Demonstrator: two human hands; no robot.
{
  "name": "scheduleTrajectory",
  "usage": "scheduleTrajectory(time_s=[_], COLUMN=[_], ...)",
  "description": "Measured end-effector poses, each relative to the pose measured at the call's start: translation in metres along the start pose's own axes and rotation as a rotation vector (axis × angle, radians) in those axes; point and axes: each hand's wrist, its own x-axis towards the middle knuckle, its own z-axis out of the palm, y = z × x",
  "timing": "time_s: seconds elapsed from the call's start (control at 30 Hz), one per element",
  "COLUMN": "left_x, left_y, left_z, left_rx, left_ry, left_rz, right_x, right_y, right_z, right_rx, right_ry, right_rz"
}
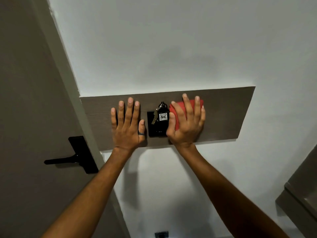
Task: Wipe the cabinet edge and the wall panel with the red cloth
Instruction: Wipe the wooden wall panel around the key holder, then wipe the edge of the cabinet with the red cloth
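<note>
**Red cloth pressed flat to the wall panel beside the key holder**

Two bare forearms reach up from the bottom of the frame. At centre, the right hand (pixel 187 121) lies spread over a folded red cloth (pixel 197 104), pinning it with palm and fingers against the long brown wood-grain wall panel (pixel 226 114). The left hand (pixel 127 124) is flat and released, holding nothing, braced on the same panel left of centre.

To wipe well from here, I'd judge an even palm pressure and long strokes towards the bare right end of the panel best, keeping the cloth folded so it does not bunch.

Between the hands sits a black rectangular wall holder (pixel 157 127), with a bunch of keys and a white numbered tag (pixel 162 114) hanging over it. The cloth's edge is just beside them; a leftward stroke could knock them loose, so go around or lift over.

At lower left, a black lever door handle (pixel 68 159) sits on the grey door. A grey cabinet corner (pixel 301 191) shows at lower right, well apart from the cloth.
</note>
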Motion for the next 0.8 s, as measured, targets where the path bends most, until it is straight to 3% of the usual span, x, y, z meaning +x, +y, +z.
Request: scheduleTrajectory(time_s=[0.07, 0.17, 0.23, 0.4, 0.53, 0.63, 0.7, 0.73, 0.8], left_x=[-0.001, -0.003, -0.002, 0.001, 0.004, 0.003, -0.003, -0.008, -0.024], left_y=[0.000, -0.001, 0.000, 0.002, 0.017, 0.039, 0.060, 0.074, 0.110], left_z=[0.001, 0.001, 0.001, -0.003, -0.017, -0.034, -0.045, -0.049, -0.052], left_rx=[-0.010, 0.005, 0.001, 0.004, -0.048, -0.191, -0.317, -0.368, -0.433], left_ry=[0.000, -0.014, -0.017, -0.032, -0.080, -0.117, -0.100, -0.095, -0.129], left_rz=[0.004, -0.003, 0.000, -0.014, -0.093, -0.229, -0.264, -0.230, -0.075], right_x=[0.000, 0.005, 0.013, -0.015, -0.008, -0.025, -0.047, -0.056, -0.067], right_y=[-0.001, 0.034, 0.051, 0.019, 0.048, 0.073, 0.086, 0.091, 0.099], right_z=[0.000, -0.009, -0.010, -0.007, -0.031, -0.063, -0.093, -0.108, -0.138], right_rx=[0.003, 0.019, 0.006, -0.038, -0.092, -0.158, -0.016, 0.121, 0.425], right_ry=[-0.019, -0.045, -0.054, -0.064, -0.128, -0.256, -0.448, -0.506, -0.486], right_rz=[-0.034, -0.388, -0.511, -0.147, -0.404, -0.401, -0.160, 0.088, 0.794])
